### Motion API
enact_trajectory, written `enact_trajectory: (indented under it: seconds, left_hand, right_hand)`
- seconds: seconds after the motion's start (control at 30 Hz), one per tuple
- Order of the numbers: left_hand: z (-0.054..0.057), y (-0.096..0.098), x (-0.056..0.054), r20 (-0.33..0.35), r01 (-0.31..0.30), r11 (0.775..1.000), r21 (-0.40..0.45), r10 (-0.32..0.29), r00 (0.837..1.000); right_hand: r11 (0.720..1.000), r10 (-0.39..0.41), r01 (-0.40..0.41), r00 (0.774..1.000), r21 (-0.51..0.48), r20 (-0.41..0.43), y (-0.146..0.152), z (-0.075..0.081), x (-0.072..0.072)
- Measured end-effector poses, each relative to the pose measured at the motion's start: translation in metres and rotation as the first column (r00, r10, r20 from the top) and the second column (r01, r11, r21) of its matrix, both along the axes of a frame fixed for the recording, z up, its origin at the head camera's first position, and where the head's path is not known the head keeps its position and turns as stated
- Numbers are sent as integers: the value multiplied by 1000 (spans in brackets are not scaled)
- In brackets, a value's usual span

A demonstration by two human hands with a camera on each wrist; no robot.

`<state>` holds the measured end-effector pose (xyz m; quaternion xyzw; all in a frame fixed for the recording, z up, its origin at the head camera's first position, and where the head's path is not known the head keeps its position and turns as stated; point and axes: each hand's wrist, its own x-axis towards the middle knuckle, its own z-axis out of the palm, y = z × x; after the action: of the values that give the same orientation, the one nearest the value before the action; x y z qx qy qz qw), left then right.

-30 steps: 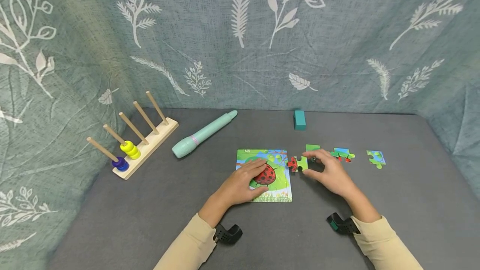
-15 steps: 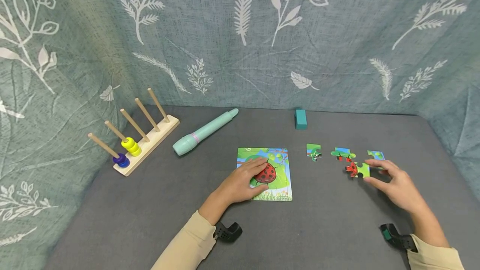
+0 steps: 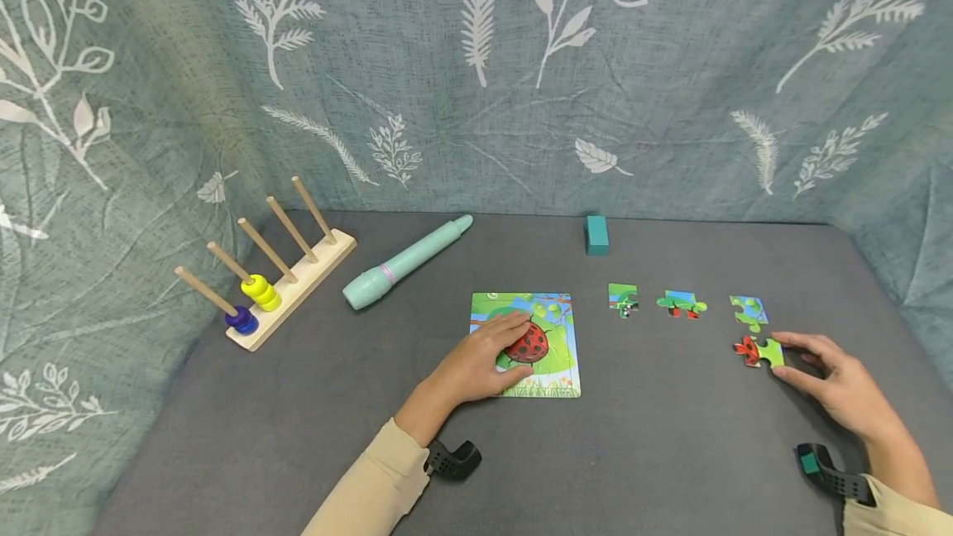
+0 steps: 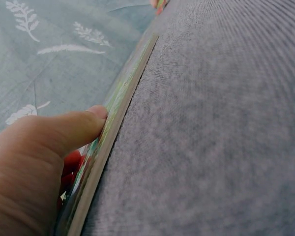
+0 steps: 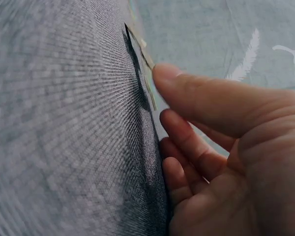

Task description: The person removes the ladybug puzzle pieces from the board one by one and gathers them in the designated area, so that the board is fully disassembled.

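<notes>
My left hand (image 3: 472,362) rests on the ladybug puzzle board (image 3: 554,366), its fingers spread over the left part of the picture. In the left wrist view the thumb (image 4: 83,129) lies along the board's near edge. Far to the right, my right hand (image 3: 841,383) pinches a red and green puzzle piece (image 3: 772,354) by its right side, between thumb and index finger. Seen from the right wrist, the piece (image 5: 148,81) is edge-on, close over the grey cloth, with a dark shadow beneath it; the other fingers curl loosely. Just behind it lies a blue and green puzzle piece (image 3: 749,313).
Two more puzzle pieces lie in the same row, a green one (image 3: 623,299) and a blue-green one (image 3: 681,304). A teal block (image 3: 596,236) sits at the back. Left of the board are a mint-green microphone-shaped object (image 3: 408,263) and a wooden peg stand (image 3: 320,263) with yellow and blue rings.
My right hand has carried the red and green puzzle piece from beside the board to the far right, below the rightmost loose piece. The left hand has stayed on the board.
</notes>
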<state>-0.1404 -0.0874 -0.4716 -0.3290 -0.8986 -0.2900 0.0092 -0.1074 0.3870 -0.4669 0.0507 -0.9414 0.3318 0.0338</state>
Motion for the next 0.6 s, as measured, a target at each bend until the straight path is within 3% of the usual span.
enact_trajectory:
  seconds: [0.37,0.6]
  left_hand:
    - [-1,-1,0,-3,5,1000,10,-5,1000]
    - [-3,-1,0,-7,-3,1000,3,3,1000]
  right_hand:
    - [997,14,-12,1000,75,-23,-1,1,-2]
    - [1000,-1,0,999,-14,-49,1,-1,-1]
